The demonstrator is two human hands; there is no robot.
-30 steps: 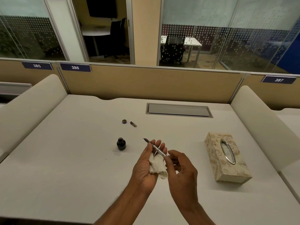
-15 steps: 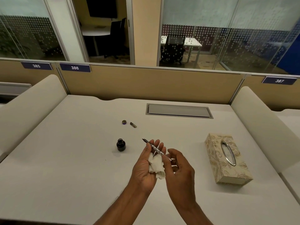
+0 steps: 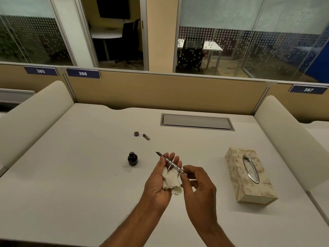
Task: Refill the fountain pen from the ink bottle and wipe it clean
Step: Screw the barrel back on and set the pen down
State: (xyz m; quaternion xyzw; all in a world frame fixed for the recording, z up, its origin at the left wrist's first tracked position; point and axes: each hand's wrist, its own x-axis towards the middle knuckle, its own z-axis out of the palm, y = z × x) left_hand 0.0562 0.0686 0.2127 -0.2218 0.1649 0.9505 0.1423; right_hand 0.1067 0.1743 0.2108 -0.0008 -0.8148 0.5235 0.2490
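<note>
A slim silver fountain pen (image 3: 170, 163) lies across the straight fingers of my left hand (image 3: 156, 186), with its dark nib pointing up-left past the fingertips. A crumpled white tissue (image 3: 170, 180) rests in that upturned palm, under the pen. My right hand (image 3: 199, 186) pinches the pen's rear end between thumb and fingers. The open ink bottle (image 3: 132, 159) stands on the desk to the left of my hands. Farther back lie its round cap (image 3: 136, 134) and a small dark pen part (image 3: 146, 137).
A patterned tissue box (image 3: 249, 175) sits on the white desk (image 3: 71, 175) to the right of my hands. A grey cable hatch (image 3: 196, 121) is set into the desk near the beige partition. Padded dividers flank both sides.
Both hands and the pen have drifted slightly left. The hold on the pen and the tissue looks the same.
</note>
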